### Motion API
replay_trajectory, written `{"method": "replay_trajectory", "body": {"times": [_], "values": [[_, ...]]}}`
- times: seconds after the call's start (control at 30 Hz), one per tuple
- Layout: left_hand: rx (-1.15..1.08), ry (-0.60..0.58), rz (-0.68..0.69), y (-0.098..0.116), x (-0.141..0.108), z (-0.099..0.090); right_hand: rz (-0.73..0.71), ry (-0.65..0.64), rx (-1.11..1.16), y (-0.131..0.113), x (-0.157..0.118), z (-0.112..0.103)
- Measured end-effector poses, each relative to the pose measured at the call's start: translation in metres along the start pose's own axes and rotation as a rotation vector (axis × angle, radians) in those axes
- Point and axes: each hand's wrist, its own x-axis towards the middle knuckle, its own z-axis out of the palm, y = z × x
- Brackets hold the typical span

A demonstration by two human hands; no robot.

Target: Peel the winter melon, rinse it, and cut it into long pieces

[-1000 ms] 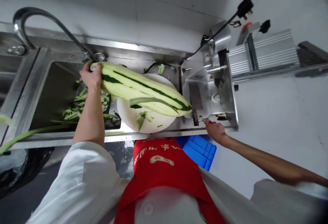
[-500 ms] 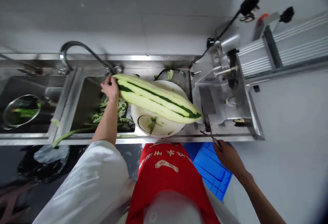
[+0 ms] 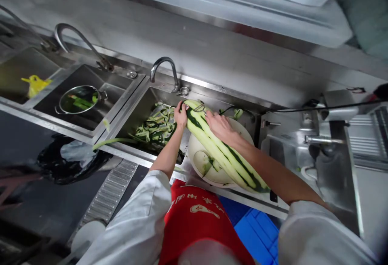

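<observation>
A long, pale green gourd [image 3: 212, 141] with dark green strips of skin lies slantwise over a white round basin [image 3: 197, 168]. At its upper left end, my left hand [image 3: 181, 116] is closed around the tip. My right hand [image 3: 220, 127] is closed on a metal peeler [image 3: 199, 107], whose head rests on the gourd near that same end; the handle is hidden under my fingers. Inside the basin, a small round dish or lid [image 3: 202, 160] carries scraps of peel. To the left, a heap of green peelings [image 3: 158, 125] fills part of the sink.
A faucet [image 3: 166, 64] rises behind the sink. Further left, a metal pot [image 3: 78, 100] holds green vegetables, beside a yellow bag [image 3: 36, 85]. A steel machine [image 3: 321, 148] stands at the right. Overhead, a shelf carries a plastic tray [image 3: 242, 10]. Blue crates [image 3: 257, 232] lie below.
My right hand has come from the counter's right front edge to the gourd's upper left end, bringing the peeler. My left hand still holds that end. The camera view has turned left.
</observation>
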Motion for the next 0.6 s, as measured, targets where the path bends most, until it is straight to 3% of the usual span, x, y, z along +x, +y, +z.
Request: {"method": "replay_trajectory", "body": {"times": [0.1,0.23,0.47,0.6], "values": [[-0.027,0.056,-0.014,-0.011,0.003,0.002,-0.014,-0.055,-0.159,-0.018,0.006,0.011],[-0.122,0.029,-0.023,-0.018,0.007,0.009,0.017,-0.073,-0.273,-0.028,-0.009,0.028],[-0.165,0.014,-0.041,-0.011,0.015,0.029,0.065,-0.029,-0.283,-0.038,-0.030,0.049],[-0.123,-0.064,-0.084,-0.004,0.020,0.041,0.123,-0.028,-0.269,-0.034,-0.038,0.050]]}}
